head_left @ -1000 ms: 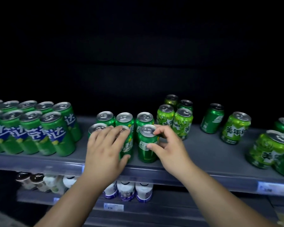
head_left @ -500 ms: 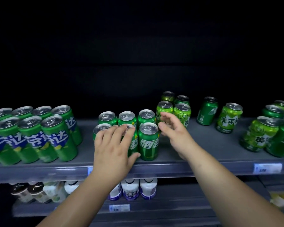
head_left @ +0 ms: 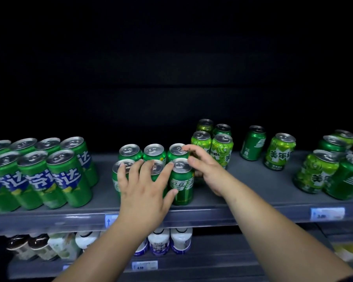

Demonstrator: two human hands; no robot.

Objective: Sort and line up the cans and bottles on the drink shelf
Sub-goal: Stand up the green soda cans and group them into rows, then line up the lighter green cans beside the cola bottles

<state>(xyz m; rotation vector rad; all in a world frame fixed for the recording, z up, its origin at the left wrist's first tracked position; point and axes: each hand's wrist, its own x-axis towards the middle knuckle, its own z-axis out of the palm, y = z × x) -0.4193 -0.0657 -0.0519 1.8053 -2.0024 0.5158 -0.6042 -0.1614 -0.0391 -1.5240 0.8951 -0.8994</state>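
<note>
Nearest, at the front edge of the drink shelf [head_left: 243, 210], the left hand [head_left: 145, 192] is laid with fingers spread over the fronts and rims of 2 front-row dark green cans; nothing is enclosed by it. Just beside it, the front-right can [head_left: 181, 182] of the 6-can block stands upright, close to the edge. The right hand [head_left: 207, 169] is placed at that block's right side, loosely curled, fingertips resting on the rim of the back-right can [head_left: 177, 151]; whether that can is pinched cannot be told. Further back, 4 light green cans [head_left: 221, 149] stand just right of the hand. A dark can [head_left: 252, 143] and a light green can [head_left: 279, 151] stand apart, unsorted. Mixed cans [head_left: 322, 171] are crowded at the right end; tall cans [head_left: 55, 176] are grouped at the left end.

Risk, judged: a sideways push could tip the front-right can off the edge; the wrist could knock the light green group.
</note>
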